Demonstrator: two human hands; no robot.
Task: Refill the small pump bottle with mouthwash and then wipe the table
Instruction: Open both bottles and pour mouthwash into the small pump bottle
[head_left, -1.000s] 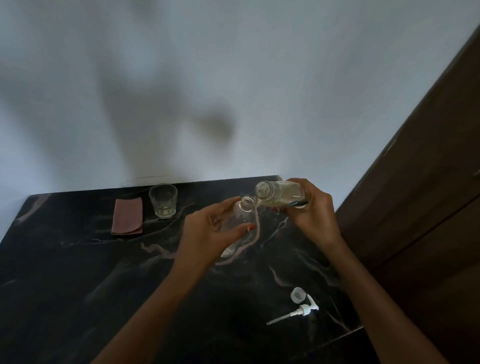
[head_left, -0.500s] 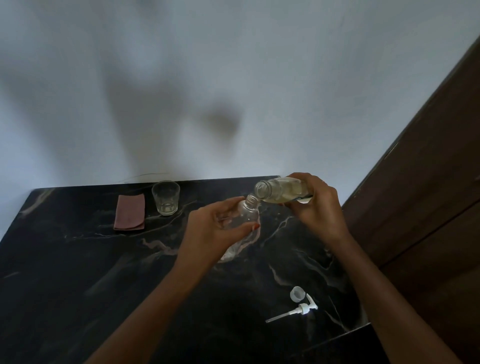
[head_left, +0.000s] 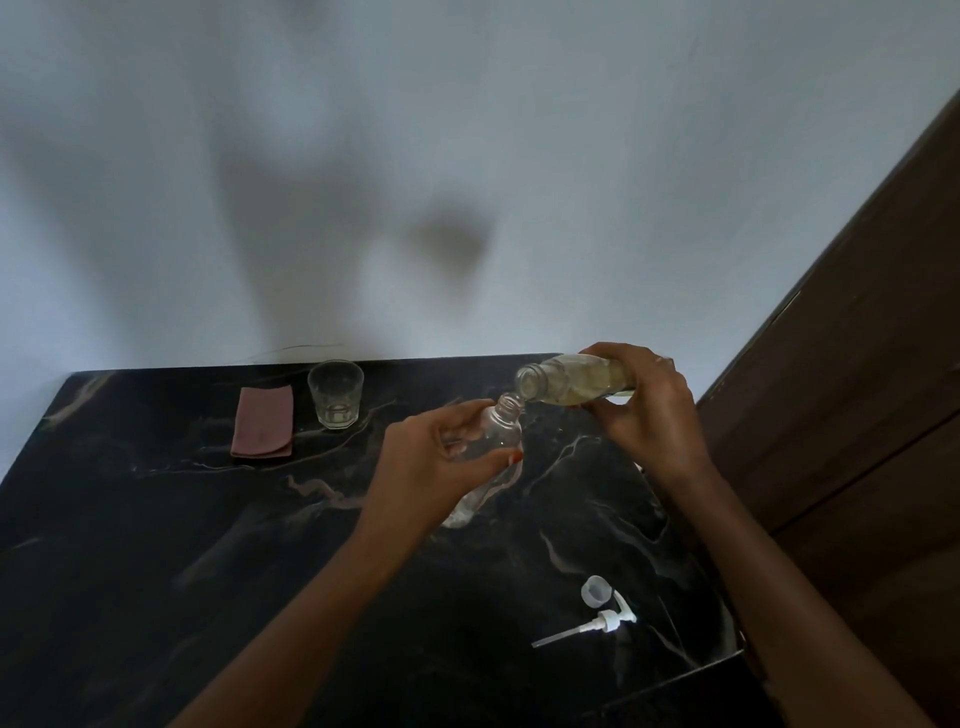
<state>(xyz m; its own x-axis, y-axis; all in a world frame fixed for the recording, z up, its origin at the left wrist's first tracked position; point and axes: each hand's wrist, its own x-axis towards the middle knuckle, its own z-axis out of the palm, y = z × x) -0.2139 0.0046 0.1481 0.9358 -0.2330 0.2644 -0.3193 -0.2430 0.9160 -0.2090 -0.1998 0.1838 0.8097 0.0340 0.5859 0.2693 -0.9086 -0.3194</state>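
Note:
My left hand grips the small clear pump bottle, which is uncapped and tilted with its neck up and to the right. My right hand holds the mouthwash bottle nearly on its side, pale yellow liquid inside, its open mouth right above the small bottle's neck. The white pump head with its tube lies on the black marble table at the front right, beside a clear cap. A folded pink cloth lies at the back left.
A clear drinking glass stands next to the cloth near the white wall. A dark wooden door or cabinet rises on the right, close to the table's edge.
The mouthwash bottle has risen a little and tipped further over the small bottle's neck. My view has shifted slightly; the things on the table stayed put.

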